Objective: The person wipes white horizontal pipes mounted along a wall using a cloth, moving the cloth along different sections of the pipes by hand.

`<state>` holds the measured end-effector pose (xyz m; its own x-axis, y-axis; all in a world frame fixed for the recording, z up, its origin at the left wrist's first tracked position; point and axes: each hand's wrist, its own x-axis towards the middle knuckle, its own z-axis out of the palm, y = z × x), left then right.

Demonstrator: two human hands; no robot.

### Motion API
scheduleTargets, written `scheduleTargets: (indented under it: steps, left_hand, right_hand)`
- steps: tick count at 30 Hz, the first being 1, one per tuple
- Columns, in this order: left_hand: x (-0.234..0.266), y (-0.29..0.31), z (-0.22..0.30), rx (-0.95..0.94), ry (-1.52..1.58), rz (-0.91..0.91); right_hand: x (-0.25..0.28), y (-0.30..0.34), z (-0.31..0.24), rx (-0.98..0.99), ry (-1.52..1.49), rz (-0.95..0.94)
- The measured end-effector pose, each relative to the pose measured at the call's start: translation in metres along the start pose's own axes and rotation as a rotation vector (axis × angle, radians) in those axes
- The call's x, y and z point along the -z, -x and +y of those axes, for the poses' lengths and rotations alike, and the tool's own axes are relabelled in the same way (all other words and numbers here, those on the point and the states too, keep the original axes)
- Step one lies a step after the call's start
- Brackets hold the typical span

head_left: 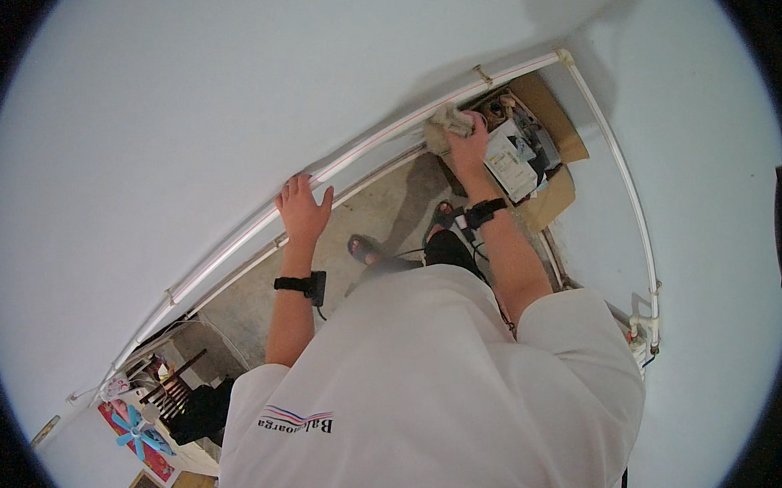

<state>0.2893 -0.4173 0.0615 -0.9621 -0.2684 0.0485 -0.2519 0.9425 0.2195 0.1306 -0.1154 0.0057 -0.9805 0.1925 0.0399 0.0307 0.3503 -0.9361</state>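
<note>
A white pipe (395, 129) with a thin red line runs along the pale wall in front of me. My left hand (303, 211) rests on it, fingers laid over the top and thumb spread to the side, gripping nothing. Farther right, my right hand (469, 143) is closed on a crumpled greyish-beige cloth (448, 119). That cloth is against the pipe, close to the corner. The ends of the right fingers are partly hidden by the cloth.
An open cardboard box (553, 204) of assorted items stands on the floor beside my right hand. The pipe turns at an elbow (563, 57) and continues along the right wall. At lower left are a blue fan (137, 432) and a dark wooden chair (166, 399).
</note>
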Motion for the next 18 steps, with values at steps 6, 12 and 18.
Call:
scheduleTargets:
  steps: [6, 12, 18]
  left_hand:
    - [-0.002, 0.000, -0.001, -0.035, 0.002, 0.033]
    - [-0.004, 0.002, -0.003, -0.033, -0.013, 0.025]
    - [-0.006, 0.002, -0.004, -0.051, 0.018, 0.061]
  right_hand:
    - [0.034, -0.047, 0.018, -0.064, -0.149, 0.131]
    - [0.025, -0.052, 0.013, -0.115, -0.218, 0.190]
    - [0.043, -0.048, 0.019, -0.047, 0.057, 0.180]
